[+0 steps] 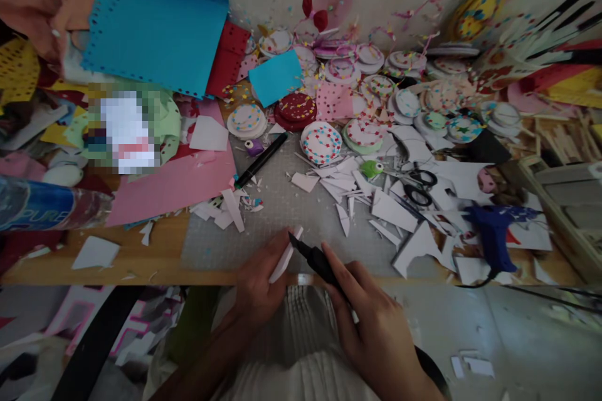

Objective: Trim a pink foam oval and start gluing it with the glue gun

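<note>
Head view: left hand (261,272) pinching a white strip (286,257) upright at the table's (160,257) front edge, and right hand (371,313) wrapped around a black knife (322,263), blade angled right up by the strip! Beyond them, a marker (261,161) lies on the grey mat (286,207), white scraps (338,185) scattered beside it.

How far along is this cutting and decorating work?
Already looks done: the star-covered white disc and the dark red disc, both decorated. In hand: the left hand holds a small white piece; the right hand holds a black knife, blade close to it. Left, probably: finishing that piece, which is still plain. How many more are needed, I cannot tell.
</note>
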### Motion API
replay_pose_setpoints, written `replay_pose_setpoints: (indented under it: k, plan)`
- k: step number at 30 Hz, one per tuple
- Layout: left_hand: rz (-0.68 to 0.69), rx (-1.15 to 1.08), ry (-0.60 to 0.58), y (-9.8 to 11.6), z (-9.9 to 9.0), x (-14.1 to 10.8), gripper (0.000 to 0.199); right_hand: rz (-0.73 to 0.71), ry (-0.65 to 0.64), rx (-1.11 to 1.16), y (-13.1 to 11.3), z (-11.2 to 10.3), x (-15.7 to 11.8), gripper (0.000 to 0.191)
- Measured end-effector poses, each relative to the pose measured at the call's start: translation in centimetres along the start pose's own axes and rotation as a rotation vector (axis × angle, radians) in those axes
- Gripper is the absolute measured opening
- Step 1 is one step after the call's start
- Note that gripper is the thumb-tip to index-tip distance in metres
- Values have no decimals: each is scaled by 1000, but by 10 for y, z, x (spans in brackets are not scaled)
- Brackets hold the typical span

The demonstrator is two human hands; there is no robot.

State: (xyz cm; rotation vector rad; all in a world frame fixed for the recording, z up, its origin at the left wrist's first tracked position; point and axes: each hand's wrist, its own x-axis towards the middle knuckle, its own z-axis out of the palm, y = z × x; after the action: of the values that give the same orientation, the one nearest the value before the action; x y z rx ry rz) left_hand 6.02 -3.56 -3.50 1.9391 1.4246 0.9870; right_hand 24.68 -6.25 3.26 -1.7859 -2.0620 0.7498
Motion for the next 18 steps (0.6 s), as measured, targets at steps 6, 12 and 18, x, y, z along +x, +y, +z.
replay_pose_setpoints:
  k: [6, 12, 18]
  plan:
    - [-21, 19, 13, 1, 1, 0, 52, 10, 16, 5, 2, 3, 3, 52]
    - [-46, 36, -7, -1, 2, -1, 50, 25, 20, 44, 3, 5, 6, 52]
    - [3, 45, 30, 0, 4, 0, 52, 62, 42, 89, 3, 9, 7, 50]
